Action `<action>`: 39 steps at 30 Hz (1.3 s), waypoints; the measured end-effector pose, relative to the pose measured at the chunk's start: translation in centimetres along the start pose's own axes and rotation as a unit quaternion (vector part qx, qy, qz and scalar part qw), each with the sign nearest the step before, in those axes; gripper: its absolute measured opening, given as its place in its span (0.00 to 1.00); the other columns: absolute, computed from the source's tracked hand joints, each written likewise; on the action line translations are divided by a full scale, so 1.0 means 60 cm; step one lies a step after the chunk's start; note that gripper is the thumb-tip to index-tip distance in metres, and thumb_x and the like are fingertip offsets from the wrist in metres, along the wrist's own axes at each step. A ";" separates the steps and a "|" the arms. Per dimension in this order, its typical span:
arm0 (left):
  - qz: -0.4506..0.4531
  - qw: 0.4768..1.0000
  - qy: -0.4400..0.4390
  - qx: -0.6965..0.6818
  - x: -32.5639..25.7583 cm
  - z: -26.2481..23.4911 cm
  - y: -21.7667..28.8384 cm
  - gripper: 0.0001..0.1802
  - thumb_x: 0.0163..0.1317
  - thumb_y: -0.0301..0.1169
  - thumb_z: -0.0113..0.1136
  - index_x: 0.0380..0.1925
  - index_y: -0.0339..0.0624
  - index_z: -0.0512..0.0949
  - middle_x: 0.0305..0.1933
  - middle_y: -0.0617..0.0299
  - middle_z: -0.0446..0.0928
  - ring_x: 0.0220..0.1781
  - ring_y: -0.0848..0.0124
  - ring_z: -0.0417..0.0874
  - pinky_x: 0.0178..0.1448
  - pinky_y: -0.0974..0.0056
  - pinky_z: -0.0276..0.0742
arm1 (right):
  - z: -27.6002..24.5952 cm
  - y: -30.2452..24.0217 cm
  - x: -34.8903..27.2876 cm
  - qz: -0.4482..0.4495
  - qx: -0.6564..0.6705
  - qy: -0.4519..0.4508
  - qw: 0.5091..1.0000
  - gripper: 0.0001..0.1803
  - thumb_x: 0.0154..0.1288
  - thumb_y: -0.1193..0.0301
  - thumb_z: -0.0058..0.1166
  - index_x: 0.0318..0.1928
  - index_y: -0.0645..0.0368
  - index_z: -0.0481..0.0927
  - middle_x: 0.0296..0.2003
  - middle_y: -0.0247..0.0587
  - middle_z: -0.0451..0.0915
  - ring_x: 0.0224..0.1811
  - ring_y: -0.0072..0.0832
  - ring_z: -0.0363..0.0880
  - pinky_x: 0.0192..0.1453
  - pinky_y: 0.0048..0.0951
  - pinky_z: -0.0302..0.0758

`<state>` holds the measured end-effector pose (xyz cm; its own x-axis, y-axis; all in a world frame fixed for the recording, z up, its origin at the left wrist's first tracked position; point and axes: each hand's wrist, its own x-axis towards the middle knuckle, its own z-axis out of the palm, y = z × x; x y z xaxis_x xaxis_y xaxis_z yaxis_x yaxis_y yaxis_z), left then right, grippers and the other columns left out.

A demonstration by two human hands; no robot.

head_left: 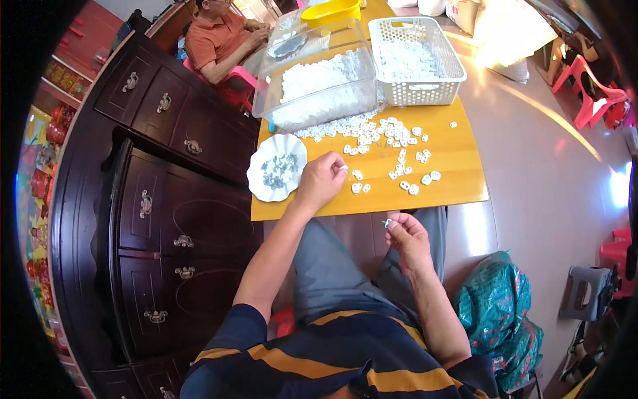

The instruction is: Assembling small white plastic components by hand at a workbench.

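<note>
My left hand (321,178) is over the wooden table near its front edge, fingertips pinched on a small white plastic piece (343,167). Past the table's front edge, above my lap, my right hand (411,241) pinches a small white clip-like piece (387,223) with a thin prong sticking out. Beside my left hand sits a white scalloped dish (258,174) holding many small grey parts (282,170). Loose white plastic pieces with dark holes (401,137) lie scattered to the right of my left hand, a few of them (357,188) close to it.
A clear plastic bin (319,110) and a white perforated basket (425,93), both filled with white pieces, stand across the table (458,166). Beyond them is a yellow basin (332,12). Another person (222,40) sits far left. Dark drawers (179,199) line the left; a green bag (495,306) lies right.
</note>
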<state>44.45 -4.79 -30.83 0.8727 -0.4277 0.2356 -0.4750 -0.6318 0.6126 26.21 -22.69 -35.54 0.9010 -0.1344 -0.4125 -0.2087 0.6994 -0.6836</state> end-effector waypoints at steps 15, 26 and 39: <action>-0.035 0.964 -0.114 -0.238 -0.140 0.010 0.080 0.14 0.60 0.18 0.66 0.47 0.38 0.83 0.31 0.72 0.77 0.30 0.85 0.74 0.36 0.76 0.72 | 0.005 0.003 0.000 0.003 -0.017 -0.030 0.999 0.06 0.71 0.74 0.59 0.47 0.57 0.82 0.34 0.28 0.82 0.32 0.15 0.79 0.39 0.19 0.76; -0.025 0.958 -0.145 -0.246 -0.149 0.017 0.091 0.16 0.58 0.18 0.68 0.47 0.38 0.83 0.31 0.73 0.76 0.30 0.85 0.73 0.36 0.76 0.72 | 0.002 0.005 -0.003 0.005 -0.042 -0.042 0.998 0.06 0.72 0.73 0.59 0.47 0.57 0.81 0.34 0.28 0.83 0.33 0.16 0.80 0.39 0.19 0.76; -0.027 0.955 -0.162 -0.247 -0.146 0.020 0.088 0.15 0.58 0.18 0.68 0.46 0.37 0.83 0.31 0.72 0.79 0.31 0.85 0.75 0.36 0.76 0.73 | 0.010 -0.002 -0.005 0.005 -0.040 -0.044 0.998 0.05 0.71 0.74 0.59 0.44 0.58 0.82 0.31 0.28 0.82 0.29 0.14 0.77 0.35 0.16 0.73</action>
<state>34.18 -5.15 -30.57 0.7756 -0.6313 -0.0029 -0.2489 -0.3100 0.9176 26.20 -22.32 -35.01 0.9277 -0.0637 -0.3679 -0.2441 0.6422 -0.7267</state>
